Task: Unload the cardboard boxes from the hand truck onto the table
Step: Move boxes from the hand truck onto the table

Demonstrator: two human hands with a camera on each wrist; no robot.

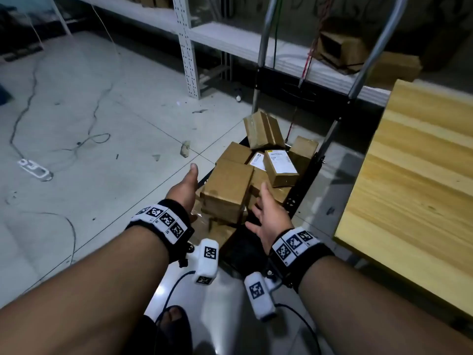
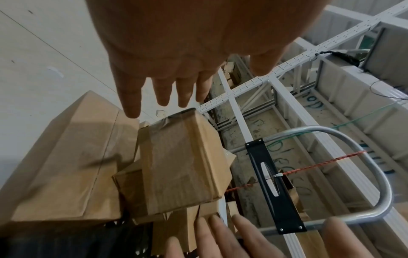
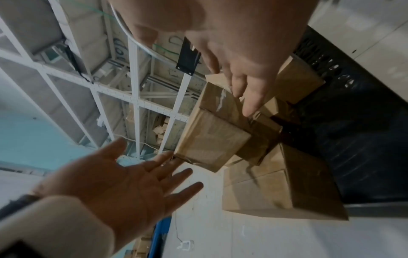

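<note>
Several brown cardboard boxes are heaped on the black deck of the hand truck (image 1: 302,190). The nearest taped box (image 1: 227,190) (image 2: 181,160) (image 3: 212,139) lies on top of the pile between my two hands. My left hand (image 1: 186,185) (image 2: 167,73) (image 3: 123,181) is open with straight fingers, just left of that box, not touching it. My right hand (image 1: 268,213) (image 3: 240,57) (image 2: 232,233) is open on the box's right side, fingers spread, holding nothing. A box with a white label (image 1: 280,166) lies farther back.
A light wooden table (image 1: 414,175) stands to the right of the truck. White metal shelving (image 1: 186,47) with more boxes runs along the back. Cables and a power strip (image 1: 35,170) lie on the tiled floor at left. The truck's metal handle (image 2: 362,174) rises behind the pile.
</note>
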